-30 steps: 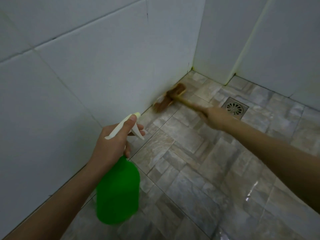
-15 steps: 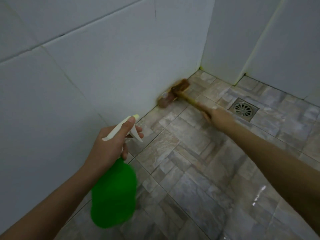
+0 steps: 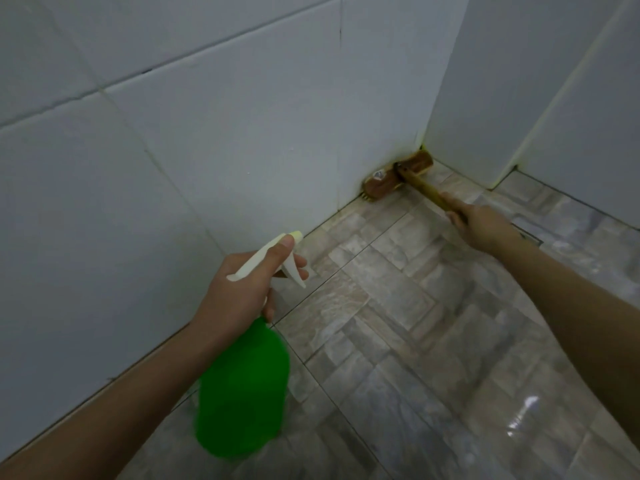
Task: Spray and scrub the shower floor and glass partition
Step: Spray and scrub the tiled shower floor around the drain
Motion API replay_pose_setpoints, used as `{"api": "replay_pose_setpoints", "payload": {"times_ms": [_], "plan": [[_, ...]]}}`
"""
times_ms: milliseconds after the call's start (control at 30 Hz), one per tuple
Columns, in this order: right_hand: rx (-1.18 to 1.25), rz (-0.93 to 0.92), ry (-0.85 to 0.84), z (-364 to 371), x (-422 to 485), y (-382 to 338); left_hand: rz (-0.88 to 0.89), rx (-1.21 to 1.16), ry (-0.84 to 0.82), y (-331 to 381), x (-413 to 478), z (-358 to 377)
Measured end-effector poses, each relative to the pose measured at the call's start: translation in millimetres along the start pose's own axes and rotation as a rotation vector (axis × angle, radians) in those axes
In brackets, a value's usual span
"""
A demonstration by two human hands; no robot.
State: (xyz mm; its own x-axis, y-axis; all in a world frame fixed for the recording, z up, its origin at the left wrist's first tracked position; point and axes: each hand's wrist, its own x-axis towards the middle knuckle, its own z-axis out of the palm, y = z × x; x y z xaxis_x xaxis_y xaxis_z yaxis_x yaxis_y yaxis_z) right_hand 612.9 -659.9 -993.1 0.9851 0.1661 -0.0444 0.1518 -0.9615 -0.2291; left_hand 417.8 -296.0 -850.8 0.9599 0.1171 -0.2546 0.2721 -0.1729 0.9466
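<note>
My right hand (image 3: 485, 226) clamps the brush (image 3: 398, 176) by its handle. I'd press the bristles hard into the corner grout (image 3: 423, 147), seemingly stained, while my left hand (image 3: 242, 289) grips the spray bottle (image 3: 242, 386).

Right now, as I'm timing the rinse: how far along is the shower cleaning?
Done: the floor glistens wet near the camera. In hand: the right hand presses the brush into the wall corner while the left hand holds the green spray bottle. Left: the glass partition is out of view, so unjudged.

Brush (image 3: 384, 183) slid farther into the corner (along wall).
</note>
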Motion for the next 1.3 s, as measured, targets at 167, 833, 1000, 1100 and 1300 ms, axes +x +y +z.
{"api": "replay_pose_setpoints", "payload": {"times_ms": [167,833,1000,1100,1300], "plan": [[-0.03,-0.235,-0.136,-6,-24,-14,0.007,-0.024,-0.004,1,7,4],[-0.173,0.078,-0.319,-112,-7,-12,0.05,0.027,-0.067,0,16,31],[-0.283,0.245,-0.558,-164,-30,43,0.048,-0.007,-0.073,8,14,35],[-0.286,0.247,-0.512,-157,-37,46,0.031,-0.042,-0.065,11,14,37],[0.005,0.273,-0.383,-121,-70,53,0.058,0.015,-0.104,9,3,40]]}}
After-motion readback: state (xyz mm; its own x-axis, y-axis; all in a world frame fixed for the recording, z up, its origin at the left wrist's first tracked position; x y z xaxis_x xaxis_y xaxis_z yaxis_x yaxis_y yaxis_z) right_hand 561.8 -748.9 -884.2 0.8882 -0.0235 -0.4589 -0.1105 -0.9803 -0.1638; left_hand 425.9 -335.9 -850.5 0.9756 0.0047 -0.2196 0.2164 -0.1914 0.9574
